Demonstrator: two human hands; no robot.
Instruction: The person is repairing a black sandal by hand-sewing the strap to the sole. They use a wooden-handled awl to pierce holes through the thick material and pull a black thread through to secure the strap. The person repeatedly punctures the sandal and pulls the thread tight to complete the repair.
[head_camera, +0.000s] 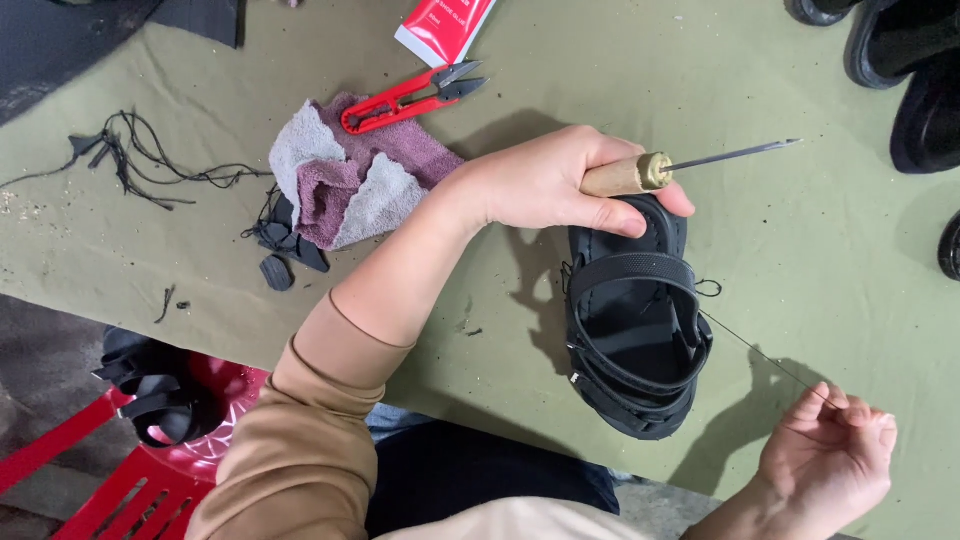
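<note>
Now left hand (550, 185) grips awl (640, 172) (over black sandal (635, 330)); right hand (825, 455) pinches thread (760, 355).

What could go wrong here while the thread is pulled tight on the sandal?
1. The awl lies across the left hand with its bare point out; a slip could jab something.
2. The thin thread, taut from the black sandal to the right hand, might snap or cut into fingers.

snips (410, 97) lie on towel (345, 175).
</note>
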